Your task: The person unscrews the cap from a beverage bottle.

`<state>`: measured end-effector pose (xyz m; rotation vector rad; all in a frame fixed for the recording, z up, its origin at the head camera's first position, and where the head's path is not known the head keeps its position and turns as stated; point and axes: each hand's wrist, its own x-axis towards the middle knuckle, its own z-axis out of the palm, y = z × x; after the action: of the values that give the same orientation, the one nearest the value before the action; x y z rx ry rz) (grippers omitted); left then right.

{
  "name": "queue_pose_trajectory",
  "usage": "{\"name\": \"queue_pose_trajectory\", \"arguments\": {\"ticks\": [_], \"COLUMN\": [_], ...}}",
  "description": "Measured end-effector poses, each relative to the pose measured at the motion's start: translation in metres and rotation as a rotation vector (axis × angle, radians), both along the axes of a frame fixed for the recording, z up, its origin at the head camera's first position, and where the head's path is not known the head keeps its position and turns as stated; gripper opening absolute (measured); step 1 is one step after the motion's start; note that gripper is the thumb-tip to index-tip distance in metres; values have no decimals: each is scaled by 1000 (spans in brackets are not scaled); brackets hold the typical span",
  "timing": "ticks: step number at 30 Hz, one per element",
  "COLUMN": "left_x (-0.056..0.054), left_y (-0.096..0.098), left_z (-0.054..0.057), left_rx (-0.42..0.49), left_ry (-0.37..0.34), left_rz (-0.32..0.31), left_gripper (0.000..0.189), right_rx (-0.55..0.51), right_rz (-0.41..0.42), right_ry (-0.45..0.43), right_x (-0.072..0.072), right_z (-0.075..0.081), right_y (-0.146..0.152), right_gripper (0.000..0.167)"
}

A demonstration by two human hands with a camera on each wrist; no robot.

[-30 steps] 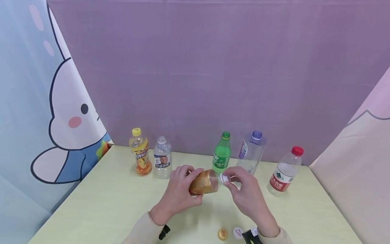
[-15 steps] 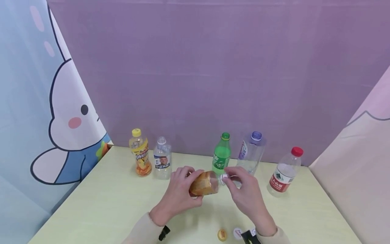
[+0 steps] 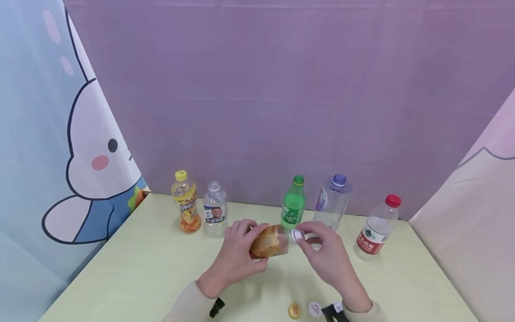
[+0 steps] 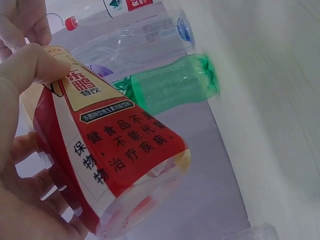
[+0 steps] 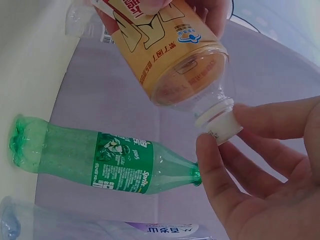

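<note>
My left hand [image 3: 238, 250] grips a clear plastic drink bottle [image 3: 270, 241] with a gold and red label, tilted nearly on its side above the table. Its neck points right, toward my right hand [image 3: 327, 255]. Thumb and fingers of that hand pinch the white cap [image 5: 224, 126] at the bottle's mouth, and the right wrist view shows the cap sitting on the neck. In the left wrist view the red back of the label [image 4: 125, 140] faces the camera. A green Sprite bottle [image 3: 293, 206] stands just behind the hands.
Along the back of the table [image 3: 132, 268] stand a yellow-capped bottle [image 3: 187, 208], a small clear bottle [image 3: 215, 214] and a tall bluish bottle [image 3: 331, 203]. A red-capped bottle [image 3: 374, 232] is at right. A gold cap [image 3: 294, 311] and white cap [image 3: 315, 309] lie in front.
The fingers of my right hand have shifted around the white cap, covering more of it half a second ago than now. My left hand and the bottle stay almost still.
</note>
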<state>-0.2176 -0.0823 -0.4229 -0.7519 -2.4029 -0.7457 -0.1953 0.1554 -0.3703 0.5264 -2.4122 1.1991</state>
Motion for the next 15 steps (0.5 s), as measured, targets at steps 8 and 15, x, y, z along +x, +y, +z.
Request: {"name": "queue_pose_trajectory", "arguments": {"ticks": [8, 15], "left_x": [0, 0], "left_y": [1, 1], "left_z": [-1, -1], "left_rx": [-9, -5], "left_ry": [11, 18], "left_rz": [-8, -7], "left_gripper": [71, 72], "right_rx": [-29, -46], "right_rz": [-7, -11], "right_ry": [56, 35], "right_x": [-2, -1], "right_z": [-1, -2], "right_y": [1, 1], "right_gripper": [17, 23]}}
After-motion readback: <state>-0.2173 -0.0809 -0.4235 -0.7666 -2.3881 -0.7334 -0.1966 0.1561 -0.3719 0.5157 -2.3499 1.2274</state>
